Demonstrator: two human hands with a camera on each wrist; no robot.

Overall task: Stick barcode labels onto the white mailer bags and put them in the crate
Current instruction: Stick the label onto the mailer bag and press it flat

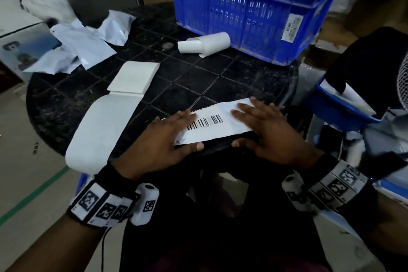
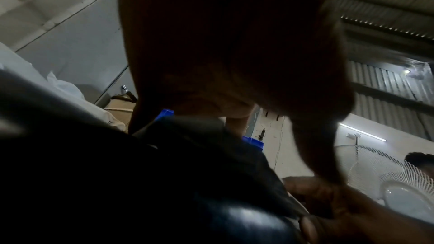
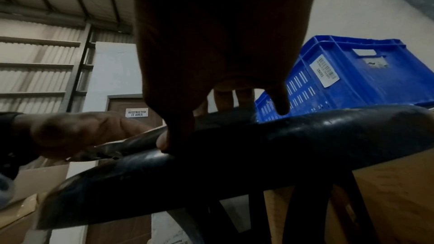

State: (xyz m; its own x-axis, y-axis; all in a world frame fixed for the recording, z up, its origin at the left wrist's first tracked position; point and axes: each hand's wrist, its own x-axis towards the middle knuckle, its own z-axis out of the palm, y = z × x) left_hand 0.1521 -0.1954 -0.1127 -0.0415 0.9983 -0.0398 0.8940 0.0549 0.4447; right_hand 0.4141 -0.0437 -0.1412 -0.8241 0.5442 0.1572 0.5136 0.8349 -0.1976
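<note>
Under my flattened fingers, the white mailer bag (image 1: 217, 125) lies on the black table (image 1: 187, 77): left hand (image 1: 163, 141) and right hand (image 1: 268, 130) press it, barcode label (image 1: 205, 122) between them, thumbs at its near edge.

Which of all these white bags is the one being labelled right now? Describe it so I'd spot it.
Start at the round black table; on its near edge lies one flat mailer bag. The left hand and right hand press on its ends. Unlike the crumpled bags far left, it shows a barcode label.
</note>
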